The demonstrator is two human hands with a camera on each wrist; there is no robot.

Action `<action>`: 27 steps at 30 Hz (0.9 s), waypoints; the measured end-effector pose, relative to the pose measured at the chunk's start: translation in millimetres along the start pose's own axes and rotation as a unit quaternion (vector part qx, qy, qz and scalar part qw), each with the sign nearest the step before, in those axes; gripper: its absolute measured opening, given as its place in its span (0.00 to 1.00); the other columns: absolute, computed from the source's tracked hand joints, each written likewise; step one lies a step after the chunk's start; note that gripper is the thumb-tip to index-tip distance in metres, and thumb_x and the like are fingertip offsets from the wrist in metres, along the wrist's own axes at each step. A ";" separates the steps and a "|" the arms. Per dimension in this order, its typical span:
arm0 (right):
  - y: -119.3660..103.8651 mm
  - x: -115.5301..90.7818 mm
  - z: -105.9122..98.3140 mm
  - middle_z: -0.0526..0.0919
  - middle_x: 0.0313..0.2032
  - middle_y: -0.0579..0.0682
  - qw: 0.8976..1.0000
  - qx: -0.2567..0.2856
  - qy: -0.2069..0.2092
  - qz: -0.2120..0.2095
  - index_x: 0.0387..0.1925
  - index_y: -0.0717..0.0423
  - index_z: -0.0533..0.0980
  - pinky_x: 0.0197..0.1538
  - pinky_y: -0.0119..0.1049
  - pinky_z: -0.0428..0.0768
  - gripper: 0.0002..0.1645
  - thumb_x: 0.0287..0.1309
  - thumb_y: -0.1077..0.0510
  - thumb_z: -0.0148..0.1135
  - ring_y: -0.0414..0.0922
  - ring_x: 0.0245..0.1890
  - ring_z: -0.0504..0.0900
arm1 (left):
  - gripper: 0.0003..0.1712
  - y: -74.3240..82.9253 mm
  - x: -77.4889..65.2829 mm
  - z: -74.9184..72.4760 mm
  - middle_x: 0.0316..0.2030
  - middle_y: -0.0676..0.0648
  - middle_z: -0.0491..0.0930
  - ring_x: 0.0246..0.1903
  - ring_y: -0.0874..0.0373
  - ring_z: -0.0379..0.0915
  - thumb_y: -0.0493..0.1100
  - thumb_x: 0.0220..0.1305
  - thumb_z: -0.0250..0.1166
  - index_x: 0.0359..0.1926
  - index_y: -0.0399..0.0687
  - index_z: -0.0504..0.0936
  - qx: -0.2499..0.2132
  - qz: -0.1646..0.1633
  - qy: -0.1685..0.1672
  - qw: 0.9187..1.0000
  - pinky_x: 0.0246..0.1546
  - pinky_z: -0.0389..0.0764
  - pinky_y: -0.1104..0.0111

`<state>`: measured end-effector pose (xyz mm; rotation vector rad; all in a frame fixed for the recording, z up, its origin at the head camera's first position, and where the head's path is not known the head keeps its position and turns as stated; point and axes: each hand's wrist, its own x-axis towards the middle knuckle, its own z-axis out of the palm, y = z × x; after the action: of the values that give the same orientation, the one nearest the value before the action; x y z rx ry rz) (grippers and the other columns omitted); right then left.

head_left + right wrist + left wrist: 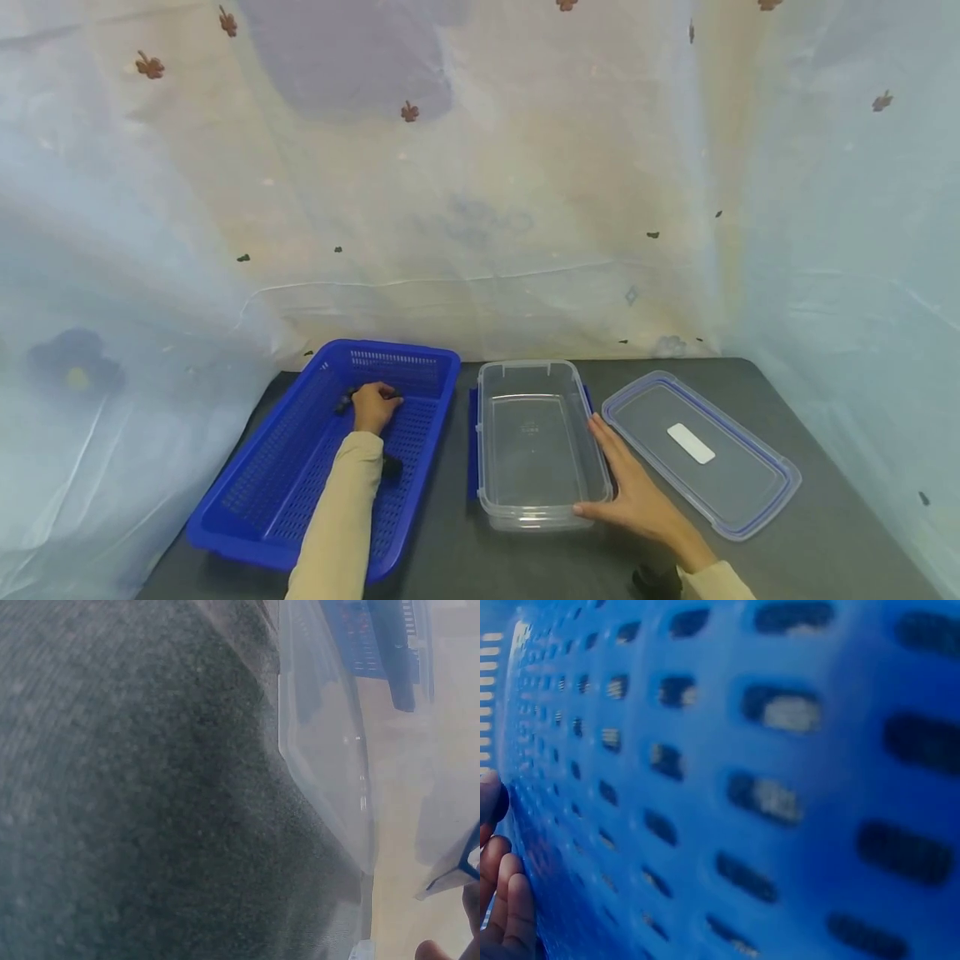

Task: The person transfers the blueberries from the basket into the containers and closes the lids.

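Reaches with the left hand into the blue perforated plastic basket, toward its far end. Seems to pinch there, between thumb and fingertips, a small dark piece, visible only in part. Cannot tell its exact kind or its whole shape. Just beside this hand, on its left, also to be noticed: a dark lump inside the basket, partly covered by the hand.

Rests the right hand at the near right corner of the clear plastic food container, with the thumb on the near rim and the fingers extended along the right side. Appears to steady the container more than to grasp it. Placed on the dark grey table cover, to the right of the basket and apart from it, with a blue side latch hanging outward on the left. Farther right, near the container, laid flat and at an angle: the clear lid with blue seal and white label.

Judging from this, probably at the step of picking one piece out of the basket, with the container uncovered. Would call next for a secure but gentle pinch, then for a lift high enough to pass the basket wall, without disturbing the neighbouring lump
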<state>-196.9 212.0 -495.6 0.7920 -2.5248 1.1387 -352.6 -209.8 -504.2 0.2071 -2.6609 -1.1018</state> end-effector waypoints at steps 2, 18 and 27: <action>0.2 0.1 0.5 0.50 0.72 0.65 1.000 0.004 -0.002 0.002 0.74 0.63 0.50 0.59 0.69 0.55 0.71 0.36 0.40 0.78 0.65 0.69 0.51 | 0.14 0.2 -0.2 -2.0 0.34 0.33 0.81 0.39 0.39 0.76 0.32 0.52 0.71 0.39 0.26 0.82 -0.006 -0.009 -0.002 1.000 0.45 0.74 0.48; -4.1 0.3 -0.5 0.44 0.75 0.58 0.999 0.017 -0.016 0.029 0.75 0.61 0.45 0.61 0.68 0.52 0.72 0.38 0.42 0.78 0.64 0.71 0.47 | 0.15 21.1 3.4 -37.7 0.38 0.33 0.82 0.42 0.39 0.78 0.38 0.56 0.71 0.41 0.29 0.82 -0.036 0.025 0.008 0.999 0.47 0.74 0.48; -12.9 6.8 -1.3 0.40 0.75 0.61 0.997 0.032 -0.042 0.050 0.75 0.60 0.41 0.62 0.68 0.52 0.72 0.41 0.41 0.76 0.66 0.71 0.43 | 0.17 53.4 5.2 -55.3 0.39 0.35 0.83 0.43 0.40 0.77 0.42 0.58 0.71 0.42 0.32 0.83 -0.045 0.105 -0.004 0.993 0.56 0.65 0.46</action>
<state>-195.0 203.4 -483.9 0.7527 -2.6360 1.2482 -343.6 -210.7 -427.7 -0.0930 -2.5617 -1.1515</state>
